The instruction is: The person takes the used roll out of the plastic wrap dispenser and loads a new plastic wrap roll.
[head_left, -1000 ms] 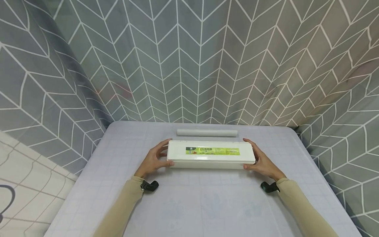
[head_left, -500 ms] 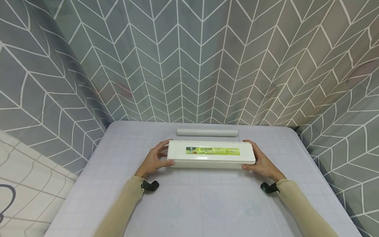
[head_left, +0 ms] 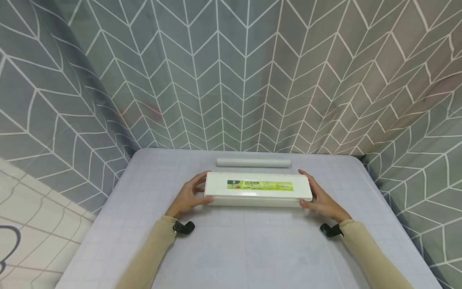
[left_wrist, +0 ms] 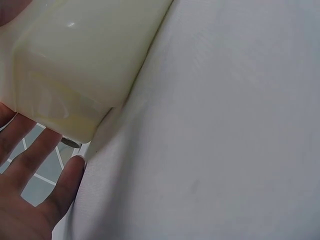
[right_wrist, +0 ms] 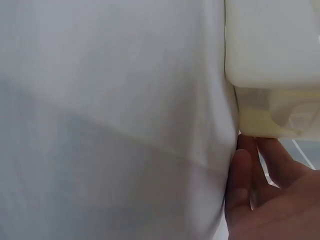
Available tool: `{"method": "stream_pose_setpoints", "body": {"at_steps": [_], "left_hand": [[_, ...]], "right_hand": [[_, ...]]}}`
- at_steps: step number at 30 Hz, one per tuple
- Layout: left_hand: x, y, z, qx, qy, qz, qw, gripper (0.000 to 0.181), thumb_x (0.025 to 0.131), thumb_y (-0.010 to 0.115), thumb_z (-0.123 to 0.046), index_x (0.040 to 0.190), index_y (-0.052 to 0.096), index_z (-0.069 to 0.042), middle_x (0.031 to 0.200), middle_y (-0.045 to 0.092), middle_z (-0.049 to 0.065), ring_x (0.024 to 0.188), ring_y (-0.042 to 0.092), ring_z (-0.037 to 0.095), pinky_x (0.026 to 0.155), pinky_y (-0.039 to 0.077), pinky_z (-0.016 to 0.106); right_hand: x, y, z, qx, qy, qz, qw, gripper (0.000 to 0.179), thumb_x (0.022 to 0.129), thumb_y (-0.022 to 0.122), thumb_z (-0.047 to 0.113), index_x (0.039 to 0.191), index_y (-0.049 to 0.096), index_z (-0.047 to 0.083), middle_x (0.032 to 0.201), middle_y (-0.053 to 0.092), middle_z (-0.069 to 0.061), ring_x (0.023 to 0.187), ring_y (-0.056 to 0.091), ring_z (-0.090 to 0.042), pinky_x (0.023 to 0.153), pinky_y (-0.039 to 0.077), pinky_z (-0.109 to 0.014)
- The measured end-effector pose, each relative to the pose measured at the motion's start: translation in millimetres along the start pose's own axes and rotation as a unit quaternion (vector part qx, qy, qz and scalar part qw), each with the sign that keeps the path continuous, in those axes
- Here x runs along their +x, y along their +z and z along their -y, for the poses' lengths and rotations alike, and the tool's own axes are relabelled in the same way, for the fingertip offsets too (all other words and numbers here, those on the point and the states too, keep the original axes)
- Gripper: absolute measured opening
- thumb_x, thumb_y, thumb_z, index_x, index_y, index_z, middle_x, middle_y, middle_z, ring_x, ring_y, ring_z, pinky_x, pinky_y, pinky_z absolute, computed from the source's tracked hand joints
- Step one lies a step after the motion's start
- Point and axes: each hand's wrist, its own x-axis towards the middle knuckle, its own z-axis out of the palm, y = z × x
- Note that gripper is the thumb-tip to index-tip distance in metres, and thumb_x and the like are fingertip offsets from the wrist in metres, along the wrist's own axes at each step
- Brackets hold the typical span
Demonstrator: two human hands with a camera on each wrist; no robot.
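A long white cling film box [head_left: 258, 200] with a green and yellow label on its lid lies across the table, lid down flat. My left hand [head_left: 188, 196] grips its left end, thumb at the front corner and fingers round the back. At the opposite end my right hand [head_left: 324, 202] holds the box the same way, its thumb on the front right corner. In the left wrist view several fingers [left_wrist: 65, 185] spread by the box's end wall. The right wrist view has fingers [right_wrist: 241, 170] against the other end wall. Part of each hand is hidden behind the box.
A white roll [head_left: 253, 162] lies behind the box, parallel to it, near the table's far edge. The table [head_left: 249, 249] has a pale cloth over it. Grey patterned curtains [head_left: 231, 80] hang behind and at both sides.
The box has stayed nearly in place. My right thumb has shifted slightly to the right along the front corner. The whole head view has moved a little.
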Motion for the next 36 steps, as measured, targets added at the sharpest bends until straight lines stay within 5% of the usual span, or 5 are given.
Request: {"method": "stream_pose_setpoints", "body": {"at_steps": [7, 16, 36], "left_hand": [[0.6, 0.4, 0.3, 0.003, 0.001, -0.001, 1.0, 0.094, 0.082, 0.092, -0.011, 0.162, 0.042, -0.007, 0.161, 0.05, 0.015, 0.148, 0.048, 0.042, 0.108, 0.052, 0.059], [0.5, -0.3, 1.0, -0.001, -0.003, 0.001, 1.0, 0.096, 0.081, 0.093, -0.012, 0.162, 0.042, -0.008, 0.162, 0.049, 0.014, 0.149, 0.046, 0.041, 0.11, 0.05, 0.059], [0.2, 0.6, -1.4, 0.013, -0.006, 0.003, 0.9999, 0.097, 0.081, 0.094, -0.015, 0.162, 0.042, -0.012, 0.163, 0.049, 0.014, 0.149, 0.047, 0.041, 0.111, 0.05, 0.062]], "right_hand": [[0.6, -2, 8, 0.005, 0.018, 0.003, 0.9998, 0.1, 0.094, 0.079, 0.017, 0.17, 0.015, 0.032, 0.164, 0.038, -0.017, 0.135, 0.043, -0.016, 0.112, 0.029, -0.072], [3.6, 1, 17, 0.018, 0.033, 0.009, 0.9993, 0.101, 0.094, 0.078, 0.019, 0.169, 0.011, 0.025, 0.166, 0.029, -0.021, 0.15, 0.025, -0.045, 0.113, 0.019, -0.08], [-0.1, 1, 22, -0.02, 0.036, 0.009, 0.9991, 0.104, 0.094, 0.078, 0.025, 0.17, 0.007, 0.021, 0.165, 0.03, -0.024, 0.149, 0.028, -0.048, 0.112, 0.022, -0.081]]}}
